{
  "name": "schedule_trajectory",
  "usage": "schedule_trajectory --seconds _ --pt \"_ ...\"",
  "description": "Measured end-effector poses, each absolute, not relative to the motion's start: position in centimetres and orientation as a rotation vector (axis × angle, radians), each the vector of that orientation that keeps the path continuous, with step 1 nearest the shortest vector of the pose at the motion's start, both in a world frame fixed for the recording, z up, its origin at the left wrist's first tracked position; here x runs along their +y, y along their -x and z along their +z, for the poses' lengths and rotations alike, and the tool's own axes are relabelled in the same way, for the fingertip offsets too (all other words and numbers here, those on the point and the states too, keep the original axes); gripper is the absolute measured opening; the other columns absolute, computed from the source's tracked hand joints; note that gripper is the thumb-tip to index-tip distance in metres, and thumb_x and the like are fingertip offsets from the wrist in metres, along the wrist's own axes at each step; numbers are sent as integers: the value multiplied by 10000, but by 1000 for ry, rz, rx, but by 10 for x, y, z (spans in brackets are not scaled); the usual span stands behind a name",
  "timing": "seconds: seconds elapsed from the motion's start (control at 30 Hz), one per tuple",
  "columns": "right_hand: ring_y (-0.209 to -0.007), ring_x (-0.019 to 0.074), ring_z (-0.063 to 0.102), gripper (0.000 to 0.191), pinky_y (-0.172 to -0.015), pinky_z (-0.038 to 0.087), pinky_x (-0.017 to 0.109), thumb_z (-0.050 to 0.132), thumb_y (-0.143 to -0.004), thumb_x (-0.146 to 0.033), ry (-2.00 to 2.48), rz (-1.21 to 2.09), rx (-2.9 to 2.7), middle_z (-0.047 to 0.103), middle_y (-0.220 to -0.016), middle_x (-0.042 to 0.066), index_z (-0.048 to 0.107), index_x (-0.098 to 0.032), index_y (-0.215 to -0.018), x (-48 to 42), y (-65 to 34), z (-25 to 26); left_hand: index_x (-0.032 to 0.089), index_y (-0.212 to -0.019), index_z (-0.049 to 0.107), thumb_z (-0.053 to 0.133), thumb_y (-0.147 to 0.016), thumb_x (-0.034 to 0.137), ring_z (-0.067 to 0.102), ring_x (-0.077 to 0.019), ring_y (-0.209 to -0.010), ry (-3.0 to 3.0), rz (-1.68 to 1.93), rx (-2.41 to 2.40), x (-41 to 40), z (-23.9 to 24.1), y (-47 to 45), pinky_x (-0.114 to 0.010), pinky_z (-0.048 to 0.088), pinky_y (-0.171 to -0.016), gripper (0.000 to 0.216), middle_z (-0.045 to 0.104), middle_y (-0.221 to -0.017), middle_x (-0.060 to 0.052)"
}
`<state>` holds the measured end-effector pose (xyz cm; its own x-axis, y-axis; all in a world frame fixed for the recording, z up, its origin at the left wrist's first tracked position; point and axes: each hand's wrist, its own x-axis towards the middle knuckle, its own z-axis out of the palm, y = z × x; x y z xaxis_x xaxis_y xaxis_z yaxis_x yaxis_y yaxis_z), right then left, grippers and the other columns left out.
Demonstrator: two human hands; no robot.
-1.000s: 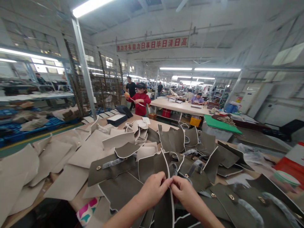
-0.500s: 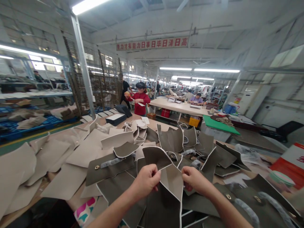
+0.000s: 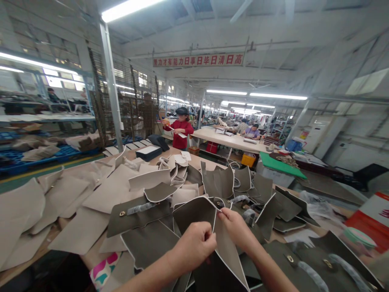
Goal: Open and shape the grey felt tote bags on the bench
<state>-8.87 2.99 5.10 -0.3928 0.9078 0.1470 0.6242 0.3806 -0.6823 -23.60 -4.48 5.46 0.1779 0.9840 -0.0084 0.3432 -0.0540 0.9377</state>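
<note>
In front of me stands a dark olive bag piece (image 3: 194,213) with white edges, its sides folded into a V with a lighter inner face. My right hand (image 3: 235,227) is closed, its thumb and fingers pinching the white edge at the upper corner. Lower and to the left, my left hand (image 3: 196,245) is curled against the same bag piece, fingertips at its white edge; part of its grip is hidden. Close to the left lies an olive panel (image 3: 138,215) with a plastic-wrapped handle and gold fitting.
Beige panels (image 3: 100,186) are heaped on the left of the table. More olive pieces with wrapped handles (image 3: 313,275) lie at the right. A red and white bag (image 3: 369,219) stands at the right edge. Across the table, a person in red (image 3: 180,132) holds a pale strip.
My right hand has moved left and slightly up to the piece's upper corner. My left hand has shifted right and lower, and the piece's lighter face has turned rightward.
</note>
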Motion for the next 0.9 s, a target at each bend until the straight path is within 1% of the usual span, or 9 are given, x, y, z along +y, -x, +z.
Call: schedule_trajectory --seconds 0.13,0.33,0.5,0.53,0.6,0.67,0.73,0.8,0.9 --pt "-621 149 481 240 -558 332 242 381 -784 -312 1287 804 -2095 508 -602 -13 483 -177 -613 37 87 46 192 -576 356 438 -712 310 497 -107 -353 -1441 947 1274 -43 60 244 -169 347 -310 198 459 -429 56" --pt "-589 147 471 242 -537 338 242 419 -741 -345 1285 994 -1963 515 -579 -10 531 -157 -637 41 86 46 187 -563 361 457 -710 316 502 -101 -354 -1405 980 1253 -49 75 249 -160 348 -313 217 465 -423 55" --pt "-546 135 455 262 -496 338 237 409 -743 -355 1306 1033 -1928 492 -557 -8 513 -153 -613 39 89 47 187 -567 368 457 -723 332 505 -106 -356 -1414 1017 1237 -46 67 251 -173 356 -321 232 486 -442 48" --pt "-563 139 470 246 -499 351 235 420 -742 -351 1283 1060 -1917 510 -582 -3 526 -151 -647 34 91 49 188 -564 370 453 -728 333 502 -106 -355 -1421 1045 1242 -43 63 252 -176 358 -324 234 484 -440 48" --pt "-629 152 513 212 -525 395 233 466 -726 -326 1196 1179 -1892 562 -687 13 556 -150 -799 17 96 54 191 -555 367 451 -733 332 493 -105 -356 -1435 1112 1269 -37 58 256 -183 363 -334 242 476 -428 49" --pt "-678 168 543 317 -515 433 231 510 -703 -303 1133 1373 -1854 581 -793 24 522 -171 -991 -5 101 58 195 -546 356 450 -738 330 489 -105 -362 -1445 1194 1312 -31 57 260 -186 363 -349 253 455 -413 53" --pt "-688 181 557 385 -453 440 218 522 -691 -291 1140 1543 -1837 574 -817 26 483 -194 -1061 -27 105 58 198 -543 346 449 -745 340 496 -110 -374 -1448 1264 1348 -28 58 264 -191 364 -362 267 437 -416 57" --pt "-663 178 556 309 -415 434 203 502 -697 -275 1184 1582 -1878 562 -778 20 515 -191 -994 -43 106 54 198 -542 344 444 -755 357 506 -113 -393 -1470 1298 1377 -27 62 267 -197 367 -378 284 427 -438 58" --pt "-567 146 533 155 -415 428 200 429 -714 -222 1243 1495 -2012 551 -681 8 551 -166 -792 -45 98 44 194 -524 341 429 -770 352 477 -98 -410 -1590 1301 1456 -29 67 268 -197 342 -408 305 409 -461 55"
